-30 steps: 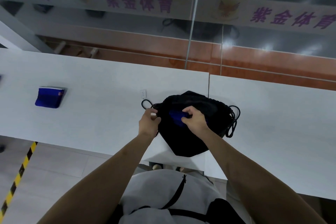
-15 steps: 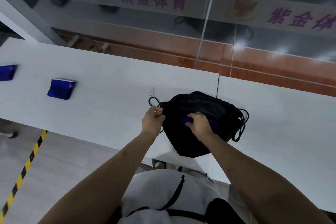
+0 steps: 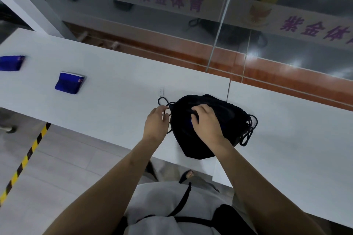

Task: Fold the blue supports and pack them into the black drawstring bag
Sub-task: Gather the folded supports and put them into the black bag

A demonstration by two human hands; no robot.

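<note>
From the head view, one black fabric drawstring bag [image 3: 219,112] lay on the long white table [image 3: 114,89], at the centre of the frame near the table's lower edge, just left of the seam between two tabletop panels. Two hands worked at it. The left hand [image 3: 155,124], at the bag's left edge, had its fingers curled around a thin black drawstring cord [image 3: 162,101], whose loop lay on the table just above that hand. The right hand [image 3: 207,120] sat on top of the bag, fingers bent down into the dark cloth at its mouth; a small sliver of blue [image 3: 190,122] showed under the thumb side, but whether the fingers pinched that piece or only the fabric could not be told. A second bundle of black cord loops [image 3: 249,129] hung at the bag's right edge.

Two folded blue fabric supports lay well apart from the bag in the left of the frame: one blue support [image 3: 69,85] at middle left, and another blue support [image 3: 11,62] at the far left edge, partly cut off
</note>
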